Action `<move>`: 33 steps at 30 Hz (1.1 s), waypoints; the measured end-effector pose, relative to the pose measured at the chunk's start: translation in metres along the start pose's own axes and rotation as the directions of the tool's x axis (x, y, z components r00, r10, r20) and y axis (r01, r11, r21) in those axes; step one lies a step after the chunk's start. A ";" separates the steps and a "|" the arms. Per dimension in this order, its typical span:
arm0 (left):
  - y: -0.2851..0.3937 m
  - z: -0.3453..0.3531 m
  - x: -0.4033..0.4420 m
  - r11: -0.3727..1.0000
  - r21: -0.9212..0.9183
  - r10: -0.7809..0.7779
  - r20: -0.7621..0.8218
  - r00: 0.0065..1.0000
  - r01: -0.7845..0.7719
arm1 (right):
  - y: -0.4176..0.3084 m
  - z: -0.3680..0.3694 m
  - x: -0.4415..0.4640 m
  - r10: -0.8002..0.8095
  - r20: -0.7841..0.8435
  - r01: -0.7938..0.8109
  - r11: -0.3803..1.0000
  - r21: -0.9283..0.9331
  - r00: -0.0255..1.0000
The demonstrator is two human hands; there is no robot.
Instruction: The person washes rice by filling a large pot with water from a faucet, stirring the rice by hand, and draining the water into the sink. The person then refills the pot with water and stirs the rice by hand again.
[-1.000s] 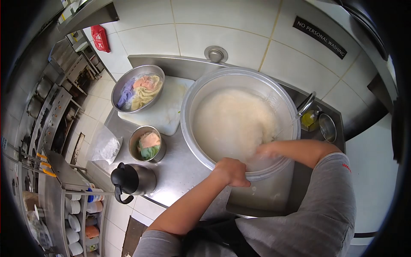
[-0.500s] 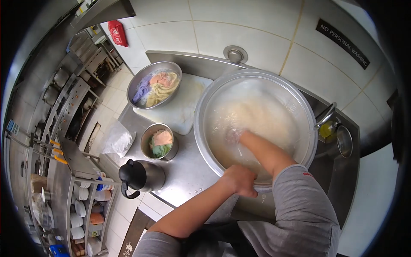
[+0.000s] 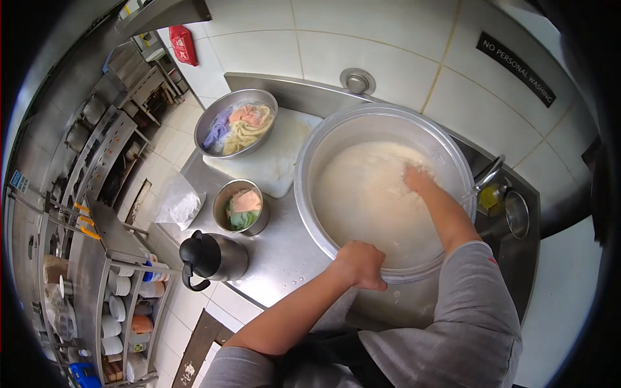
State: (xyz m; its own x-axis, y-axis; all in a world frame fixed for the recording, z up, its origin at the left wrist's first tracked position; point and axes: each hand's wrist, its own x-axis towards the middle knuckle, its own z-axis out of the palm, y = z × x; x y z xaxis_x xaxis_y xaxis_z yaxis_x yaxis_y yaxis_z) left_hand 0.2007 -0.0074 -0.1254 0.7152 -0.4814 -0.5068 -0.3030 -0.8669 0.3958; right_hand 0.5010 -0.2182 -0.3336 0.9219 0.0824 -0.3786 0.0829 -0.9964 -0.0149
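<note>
A large metal basin (image 3: 309, 213) sits over the sink, holding cloudy, cream-white water (image 3: 362, 200) that looks like rice-washing water. My left hand (image 3: 362, 265) is closed over the basin's near rim. Inside, toward the right, my right hand (image 3: 417, 176) is dipped into the water; its fingers are under the surface and hidden. What lies at the bottom cannot be made out through the cloudiness.
Left of the basin are a cutting board (image 3: 294, 149), a metal bowl of coloured cloths (image 3: 200, 123), a metal pot with cloths (image 3: 259, 226), a black-lidded jug (image 3: 226, 258) and a plastic bag (image 3: 181, 207). The faucet (image 3: 495, 171) and a strainer (image 3: 517, 213) stand right.
My right hand has swept through the water from the basin's near middle to its right side. The water looks more evenly cloudy. My left hand stays on the rim.
</note>
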 end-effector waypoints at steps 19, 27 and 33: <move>-0.005 0.007 0.005 0.999 -0.006 0.051 -0.065 0.997 -0.052 | -0.128 0.042 -0.014 -0.411 0.373 0.518 0.816 -0.257 0.832; -0.002 0.005 0.000 0.999 0.008 0.039 -0.100 0.994 -0.039 | -0.024 -0.062 -0.023 -0.285 0.001 0.276 0.927 -0.253 0.959; -0.003 0.006 -0.002 0.998 0.042 0.057 -0.085 0.995 -0.054 | 0.078 0.019 -0.041 -0.541 0.643 0.840 0.383 -0.385 0.542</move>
State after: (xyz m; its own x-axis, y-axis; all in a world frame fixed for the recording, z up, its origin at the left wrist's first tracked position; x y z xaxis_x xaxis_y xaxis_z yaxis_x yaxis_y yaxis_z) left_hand 0.1968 -0.0046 -0.1302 0.7479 -0.5172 -0.4161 -0.3669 -0.8444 0.3903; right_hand 0.4621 -0.2994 -0.3366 0.2112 0.5725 -0.7922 0.9516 -0.3055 0.0329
